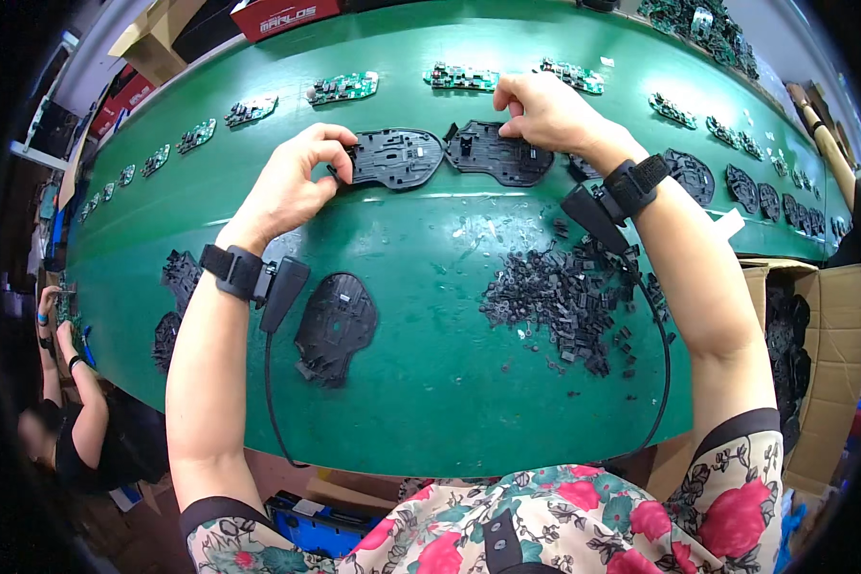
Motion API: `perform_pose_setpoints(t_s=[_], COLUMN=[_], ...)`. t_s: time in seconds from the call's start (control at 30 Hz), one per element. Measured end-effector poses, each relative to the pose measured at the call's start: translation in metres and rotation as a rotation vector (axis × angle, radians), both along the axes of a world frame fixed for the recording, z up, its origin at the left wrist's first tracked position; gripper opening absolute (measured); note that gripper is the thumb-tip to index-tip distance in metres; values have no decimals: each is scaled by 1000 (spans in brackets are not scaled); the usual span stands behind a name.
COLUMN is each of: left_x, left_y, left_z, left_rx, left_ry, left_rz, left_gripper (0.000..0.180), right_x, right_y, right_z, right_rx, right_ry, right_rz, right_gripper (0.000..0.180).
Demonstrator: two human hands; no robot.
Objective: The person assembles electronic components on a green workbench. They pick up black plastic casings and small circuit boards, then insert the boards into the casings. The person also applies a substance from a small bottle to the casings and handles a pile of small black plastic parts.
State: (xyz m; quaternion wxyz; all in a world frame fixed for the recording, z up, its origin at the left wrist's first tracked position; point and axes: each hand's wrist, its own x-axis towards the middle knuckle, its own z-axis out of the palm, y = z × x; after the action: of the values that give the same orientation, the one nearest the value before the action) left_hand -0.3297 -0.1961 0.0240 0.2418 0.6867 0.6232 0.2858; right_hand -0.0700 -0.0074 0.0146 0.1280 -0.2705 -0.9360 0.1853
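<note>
Two black plastic shells lie side by side on the green table, a left shell [402,158] and a right shell [502,158], their ribbed insides facing up and their near ends almost touching. My left hand [297,182] is closed at the outer end of the left shell, with a small black plastic part [333,173] showing at its fingertips. Over the far edge of the right shell, my right hand [550,115] is bent into a pinch; whatever is between its fingertips is too small to make out. Each wrist wears a black strap with a cabled device.
A heap of small black parts [569,301] spreads in front of my right forearm. Another shell [337,325] lies by my left forearm. Green circuit boards [342,88] form a row along the back. An open carton [837,354] stands at right. A co-worker's hands [57,320] show far left.
</note>
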Motion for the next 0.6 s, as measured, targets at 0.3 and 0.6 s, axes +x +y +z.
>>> perform_pose_setpoints(t_s=[0.3,0.6], left_x=[6,11], left_y=[0,-13], left_z=[-11,-3], left_rx=[103,144], left_ry=[244,321], left_rz=[24,64], left_gripper=[14,14], right_x=[-5,-5], right_y=[-6,12], right_z=[-1,9], right_rx=[11,-120], right_ry=[-38,-179], right_rz=[5,-126], right_gripper=[17,27])
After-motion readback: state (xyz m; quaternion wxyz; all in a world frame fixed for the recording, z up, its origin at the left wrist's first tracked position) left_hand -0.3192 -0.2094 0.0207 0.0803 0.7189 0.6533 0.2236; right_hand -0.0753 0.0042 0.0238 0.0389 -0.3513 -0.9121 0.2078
